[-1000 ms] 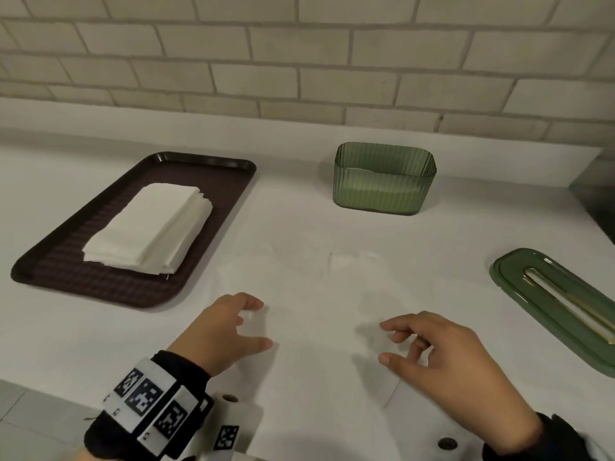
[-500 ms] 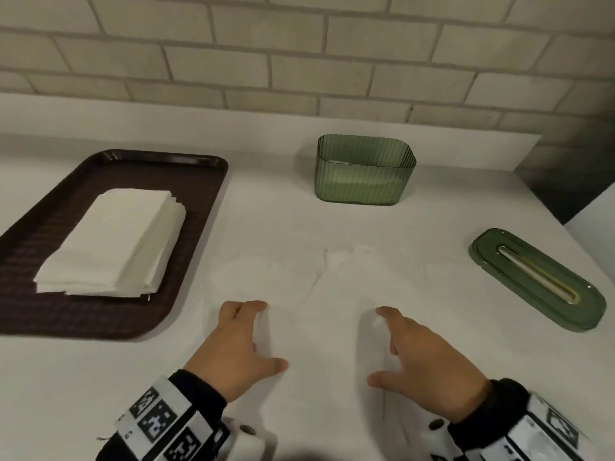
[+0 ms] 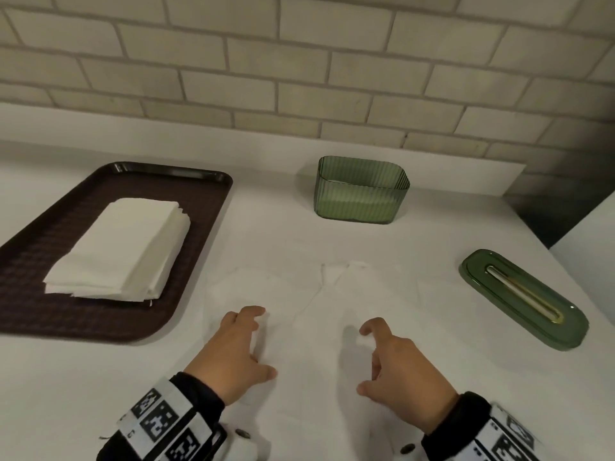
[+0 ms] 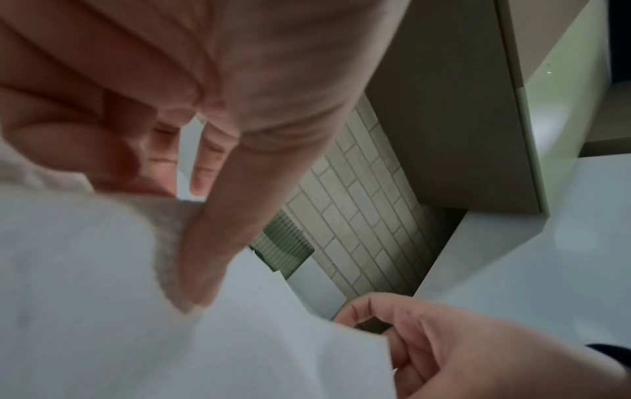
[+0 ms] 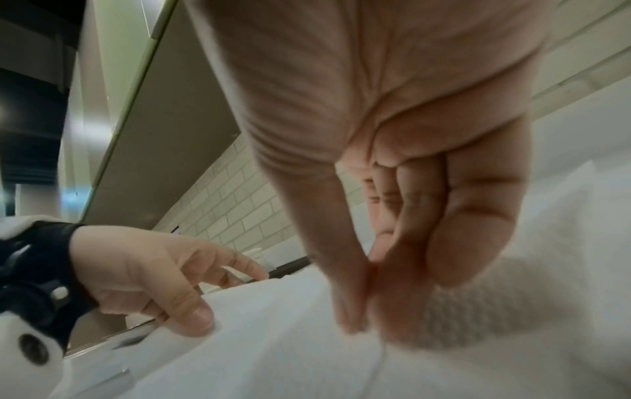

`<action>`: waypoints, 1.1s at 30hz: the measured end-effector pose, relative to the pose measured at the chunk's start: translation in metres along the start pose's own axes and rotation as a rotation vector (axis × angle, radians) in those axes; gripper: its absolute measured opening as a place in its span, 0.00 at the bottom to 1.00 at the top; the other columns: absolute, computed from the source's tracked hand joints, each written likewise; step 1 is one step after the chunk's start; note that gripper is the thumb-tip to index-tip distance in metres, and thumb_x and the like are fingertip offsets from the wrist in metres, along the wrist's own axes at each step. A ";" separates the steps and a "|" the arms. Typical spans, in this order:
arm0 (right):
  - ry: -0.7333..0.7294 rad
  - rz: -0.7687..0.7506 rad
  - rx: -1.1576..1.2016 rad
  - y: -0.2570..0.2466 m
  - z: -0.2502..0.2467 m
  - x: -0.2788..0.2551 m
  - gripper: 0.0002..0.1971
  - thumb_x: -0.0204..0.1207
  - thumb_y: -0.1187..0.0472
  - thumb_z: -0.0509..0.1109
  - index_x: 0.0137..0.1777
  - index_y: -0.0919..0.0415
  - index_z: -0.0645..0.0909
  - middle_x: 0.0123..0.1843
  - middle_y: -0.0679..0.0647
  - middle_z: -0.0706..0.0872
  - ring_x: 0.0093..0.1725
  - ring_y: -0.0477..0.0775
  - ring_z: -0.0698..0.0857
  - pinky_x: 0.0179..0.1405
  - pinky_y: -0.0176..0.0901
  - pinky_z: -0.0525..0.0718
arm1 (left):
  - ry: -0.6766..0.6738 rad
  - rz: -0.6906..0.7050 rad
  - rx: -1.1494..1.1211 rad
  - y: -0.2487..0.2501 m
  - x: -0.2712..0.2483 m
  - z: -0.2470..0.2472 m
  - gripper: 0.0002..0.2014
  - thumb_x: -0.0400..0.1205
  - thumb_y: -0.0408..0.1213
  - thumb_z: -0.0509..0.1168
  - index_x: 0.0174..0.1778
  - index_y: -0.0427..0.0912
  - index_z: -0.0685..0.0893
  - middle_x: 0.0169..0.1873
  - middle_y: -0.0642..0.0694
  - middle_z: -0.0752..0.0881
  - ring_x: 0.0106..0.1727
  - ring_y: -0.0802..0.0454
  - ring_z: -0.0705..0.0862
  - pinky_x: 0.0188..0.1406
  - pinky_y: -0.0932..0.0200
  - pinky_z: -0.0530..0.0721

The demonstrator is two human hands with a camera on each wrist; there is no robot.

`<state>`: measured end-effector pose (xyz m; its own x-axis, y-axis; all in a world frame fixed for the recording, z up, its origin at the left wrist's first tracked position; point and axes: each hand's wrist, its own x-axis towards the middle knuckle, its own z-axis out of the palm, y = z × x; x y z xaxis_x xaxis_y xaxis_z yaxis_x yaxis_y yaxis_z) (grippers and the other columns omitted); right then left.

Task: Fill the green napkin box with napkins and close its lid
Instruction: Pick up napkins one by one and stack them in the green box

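The ribbed green napkin box [image 3: 362, 191] stands open by the back wall; only its bottom looks pale and filled. The box's green lid [image 3: 521, 299] with a gold slot lies apart on the counter at the right. A white napkin [image 3: 309, 294] is spread on the white counter in front of me. My left hand [image 3: 239, 347] sits on its near left part, fingers curled and thumb pressed down [image 4: 201, 272]. My right hand [image 3: 389, 364] is on its near right part, where thumb and fingers pinch the paper [image 5: 362, 310]. The napkin bulges up between the hands.
A dark brown tray [image 3: 206, 207] at the left holds a stack of folded white napkins [image 3: 119, 251]. A tiled wall runs behind the counter. The counter's right end drops into a dark gap [image 3: 559, 214].
The view has shifted and tilted, so tray and lid sit differently in frame. Both hands have drawn a little closer to me on the napkin, with fingers curling more.
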<state>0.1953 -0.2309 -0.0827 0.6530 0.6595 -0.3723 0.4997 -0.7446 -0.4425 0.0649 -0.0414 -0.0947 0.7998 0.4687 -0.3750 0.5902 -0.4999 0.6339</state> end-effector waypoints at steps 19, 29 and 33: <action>0.349 -0.323 0.308 0.014 -0.083 -0.030 0.18 0.74 0.51 0.72 0.27 0.55 0.72 0.25 0.40 0.78 0.23 0.43 0.69 0.25 0.30 0.67 | -0.087 0.312 -0.290 0.061 -0.003 -0.068 0.40 0.50 0.62 0.81 0.58 0.56 0.77 0.48 0.48 0.91 0.49 0.51 0.90 0.58 0.44 0.85; 0.503 -0.334 0.466 0.024 -0.148 0.011 0.06 0.74 0.58 0.74 0.40 0.61 0.87 0.31 0.58 0.89 0.31 0.48 0.86 0.39 0.44 0.86 | 0.117 0.440 -0.324 0.125 0.067 -0.109 0.14 0.70 0.33 0.77 0.47 0.46 0.83 0.28 0.49 0.88 0.37 0.52 0.84 0.45 0.56 0.86; 0.562 -0.326 0.462 0.026 -0.168 0.038 0.06 0.75 0.58 0.73 0.51 0.54 0.86 0.33 0.56 0.90 0.30 0.41 0.86 0.33 0.35 0.83 | 0.195 0.408 -0.319 0.156 0.103 -0.113 0.08 0.75 0.28 0.73 0.43 0.40 0.79 0.23 0.53 0.84 0.25 0.61 0.83 0.25 0.73 0.83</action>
<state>0.3284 -0.2425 0.0293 0.7652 0.5946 0.2467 0.5089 -0.3240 -0.7975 0.2269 0.0111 0.0416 0.9036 0.4247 0.0567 0.1500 -0.4374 0.8867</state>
